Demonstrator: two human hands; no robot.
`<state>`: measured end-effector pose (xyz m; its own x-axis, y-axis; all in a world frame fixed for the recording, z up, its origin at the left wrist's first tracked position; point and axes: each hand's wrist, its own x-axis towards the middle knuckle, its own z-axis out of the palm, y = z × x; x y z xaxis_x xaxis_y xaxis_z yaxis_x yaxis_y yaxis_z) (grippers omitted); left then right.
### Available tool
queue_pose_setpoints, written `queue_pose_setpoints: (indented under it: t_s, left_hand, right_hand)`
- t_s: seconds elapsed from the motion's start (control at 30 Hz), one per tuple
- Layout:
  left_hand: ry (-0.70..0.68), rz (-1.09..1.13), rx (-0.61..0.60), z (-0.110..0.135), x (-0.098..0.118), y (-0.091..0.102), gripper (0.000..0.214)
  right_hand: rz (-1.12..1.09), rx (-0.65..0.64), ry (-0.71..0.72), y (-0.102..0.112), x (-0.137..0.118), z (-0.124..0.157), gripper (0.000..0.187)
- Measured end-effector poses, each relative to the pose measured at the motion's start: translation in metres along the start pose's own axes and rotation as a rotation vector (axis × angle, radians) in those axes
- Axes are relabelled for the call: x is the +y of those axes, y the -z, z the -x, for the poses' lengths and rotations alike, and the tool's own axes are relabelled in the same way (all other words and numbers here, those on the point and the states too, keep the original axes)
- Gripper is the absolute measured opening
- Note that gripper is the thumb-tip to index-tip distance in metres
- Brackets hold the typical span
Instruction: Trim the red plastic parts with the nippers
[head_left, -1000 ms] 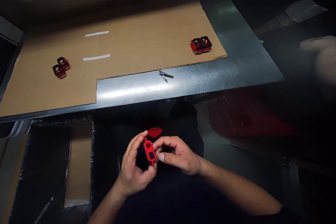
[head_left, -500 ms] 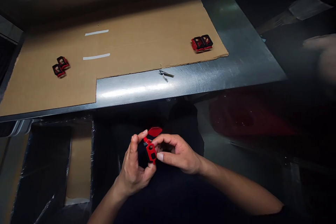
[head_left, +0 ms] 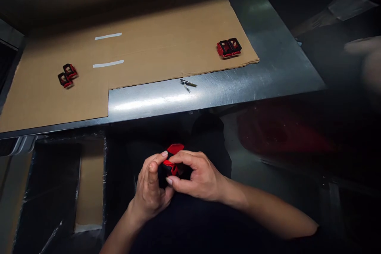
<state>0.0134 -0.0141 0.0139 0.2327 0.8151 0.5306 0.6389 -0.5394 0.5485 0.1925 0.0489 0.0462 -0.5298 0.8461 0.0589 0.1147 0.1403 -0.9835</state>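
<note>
The left hand [head_left: 150,196] and right hand [head_left: 199,178] are clenched together around a red-and-black plastic part [head_left: 173,168], grasping it below the edge of a brushed-steel table [head_left: 208,91] — a glossy red flap [head_left: 175,149] juts past the fingers [head_left: 186,158]. Beyond, a brown cardboard sheet [head_left: 163,39] carries a left pair of red-and-black blocks [head_left: 67,75] and a right pair of red-and-black blocks [head_left: 229,47] — a small metal clipper [head_left: 187,83] lies on bare steel.

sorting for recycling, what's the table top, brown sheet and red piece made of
The table top looks like brushed steel: fine scratches, bright glare. The brown sheet looks like corrugated cardboard: matte, layered edge. The red piece looks like moulded plastic, but it is mostly hidden.
</note>
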Motion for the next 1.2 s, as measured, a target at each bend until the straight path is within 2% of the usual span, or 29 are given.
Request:
queue_pose_setpoints:
  t_s: [0.2, 0.33, 0.57, 0.73, 0.9, 1.2]
  left_hand:
    - [-0.043, 0.008, 0.026, -0.003, 0.000, -0.001, 0.117]
    - [-0.054, 0.076, 0.009, 0.000, -0.001, -0.003, 0.118]
    - [0.010, 0.163, -0.053, 0.002, 0.002, -0.003, 0.116]
    - [0.034, 0.226, -0.069, -0.002, 0.006, 0.000, 0.111]
    - [0.146, 0.261, -0.055, -0.001, 0.008, 0.000, 0.107]
    - [0.332, 0.228, -0.131, 0.003, 0.010, 0.000, 0.099]
  right_hand:
    - [-0.184, -0.011, 0.024, 0.005, 0.009, 0.004, 0.030]
    - [-0.298, -0.059, -0.012, 0.006, 0.014, 0.005, 0.033]
    - [-0.673, -0.179, -0.317, 0.004, 0.026, 0.008, 0.037]
    - [-0.882, -0.249, -0.408, 0.003, 0.032, 0.005, 0.032]
    - [-0.988, -0.270, -0.559, 0.000, 0.036, 0.004, 0.036]
    - [-0.971, -0.212, -0.667, -0.003, 0.038, 0.002, 0.038]
